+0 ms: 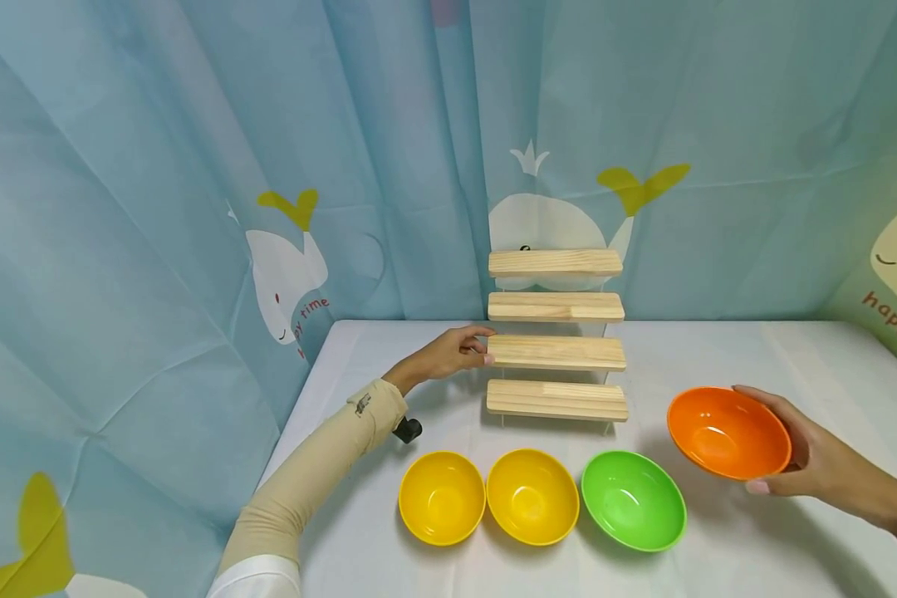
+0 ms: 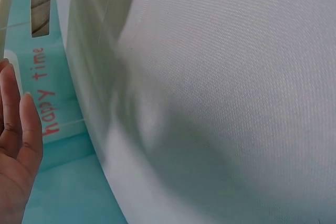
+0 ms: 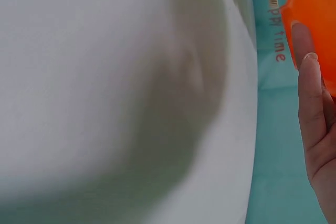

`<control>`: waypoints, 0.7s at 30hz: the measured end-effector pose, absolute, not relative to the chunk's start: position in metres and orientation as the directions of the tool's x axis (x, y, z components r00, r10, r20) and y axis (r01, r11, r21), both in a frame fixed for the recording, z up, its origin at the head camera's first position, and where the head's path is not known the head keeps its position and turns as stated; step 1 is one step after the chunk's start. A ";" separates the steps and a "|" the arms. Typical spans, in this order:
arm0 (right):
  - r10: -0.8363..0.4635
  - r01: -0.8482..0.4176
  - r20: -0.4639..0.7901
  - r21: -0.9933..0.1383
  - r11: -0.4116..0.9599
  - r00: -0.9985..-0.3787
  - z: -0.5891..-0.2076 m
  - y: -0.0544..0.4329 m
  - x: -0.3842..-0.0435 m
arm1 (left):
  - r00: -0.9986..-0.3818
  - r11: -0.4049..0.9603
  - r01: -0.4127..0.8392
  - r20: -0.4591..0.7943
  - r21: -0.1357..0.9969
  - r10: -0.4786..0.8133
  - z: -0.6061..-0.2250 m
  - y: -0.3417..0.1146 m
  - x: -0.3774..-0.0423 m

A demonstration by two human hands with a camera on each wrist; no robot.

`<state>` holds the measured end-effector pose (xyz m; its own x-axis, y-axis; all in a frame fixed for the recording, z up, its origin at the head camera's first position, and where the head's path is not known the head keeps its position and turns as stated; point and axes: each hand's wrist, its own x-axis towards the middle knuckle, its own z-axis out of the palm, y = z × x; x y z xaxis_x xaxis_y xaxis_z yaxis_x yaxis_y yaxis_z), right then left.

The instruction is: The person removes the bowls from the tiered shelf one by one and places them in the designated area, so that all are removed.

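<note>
My left hand point(image 1: 452, 352) is at the left end of a tiered wooden shelf point(image 1: 556, 353), thumb at the front edge and forefinger at the back edge of the second board from the bottom. The left wrist view shows only part of that hand point(image 2: 18, 135). On the right, my right hand point(image 1: 811, 453) grips an orange bowl point(image 1: 728, 432) by its right side, holding it tilted above the table. The right wrist view has fingers point(image 3: 311, 98) against the bowl's outside point(image 3: 317, 19).
Along the front stand a yellow bowl point(image 1: 443, 498), a second yellow bowl point(image 1: 532, 498) and a green bowl point(image 1: 633, 501). They sit on a white-covered table point(image 1: 718, 353). A light blue curtain point(image 1: 404, 166) with whale prints hangs behind and at the left.
</note>
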<state>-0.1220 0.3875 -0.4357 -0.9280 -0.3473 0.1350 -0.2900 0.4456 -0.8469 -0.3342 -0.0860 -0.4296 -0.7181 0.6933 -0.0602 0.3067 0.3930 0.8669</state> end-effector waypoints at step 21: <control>-0.309 -0.208 0.047 -0.832 0.514 -0.950 -0.473 0.398 -0.115 | -0.719 0.383 0.296 -0.060 0.875 0.692 -0.431 -0.086 -0.334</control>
<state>-0.1148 0.3975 -0.4730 -0.9499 -0.3090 0.0468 -0.2083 0.5142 -0.8320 -0.3343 -0.0856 -0.4308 -0.7193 0.6921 -0.0601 0.2956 0.3833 0.8750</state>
